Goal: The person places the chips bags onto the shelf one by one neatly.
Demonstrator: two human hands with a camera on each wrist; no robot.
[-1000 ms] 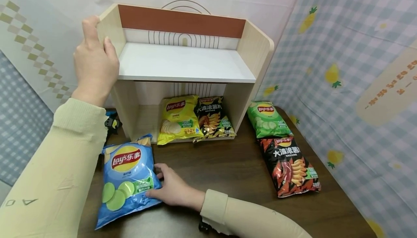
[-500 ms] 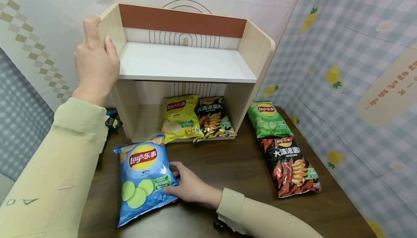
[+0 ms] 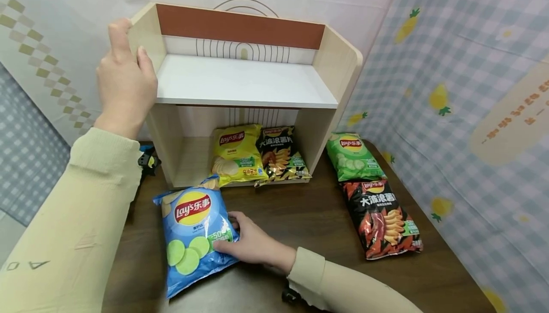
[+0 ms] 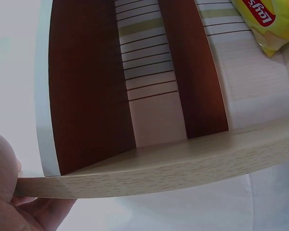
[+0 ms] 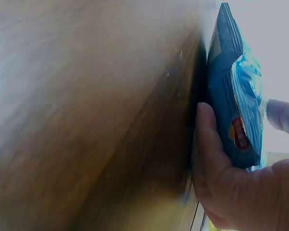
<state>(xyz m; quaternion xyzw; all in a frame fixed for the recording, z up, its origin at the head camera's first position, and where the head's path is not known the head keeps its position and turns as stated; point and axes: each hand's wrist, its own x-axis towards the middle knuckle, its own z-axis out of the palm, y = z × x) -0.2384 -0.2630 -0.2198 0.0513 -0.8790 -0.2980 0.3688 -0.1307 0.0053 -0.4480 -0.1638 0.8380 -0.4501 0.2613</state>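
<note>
My left hand (image 3: pixel 126 77) grips the upper left side panel of a small wooden shelf (image 3: pixel 246 79). In the left wrist view its thumb and fingers (image 4: pixel 45 211) lie on opposite faces of that panel. A blue Lay's chip bag (image 3: pixel 195 227) with lime slices printed on it lies on the table in front of the shelf's left part. My right hand (image 3: pixel 257 244) holds the bag by its right edge, thumb on top. The right wrist view shows the fingers under the blue bag (image 5: pixel 226 106) beside the tabletop.
In the shelf's lower compartment lean a yellow chip bag (image 3: pixel 237 156) and a black one (image 3: pixel 280 153). To the right of the shelf, a green bag (image 3: pixel 355 158) and a black-and-red bag (image 3: pixel 381 220) lie on the dark table (image 3: pixel 296 217). Patterned cloth hangs behind and at the sides.
The blue chip bag has slid to the right along the table, with my right hand holding its edge. My left hand stays on the shelf panel.
</note>
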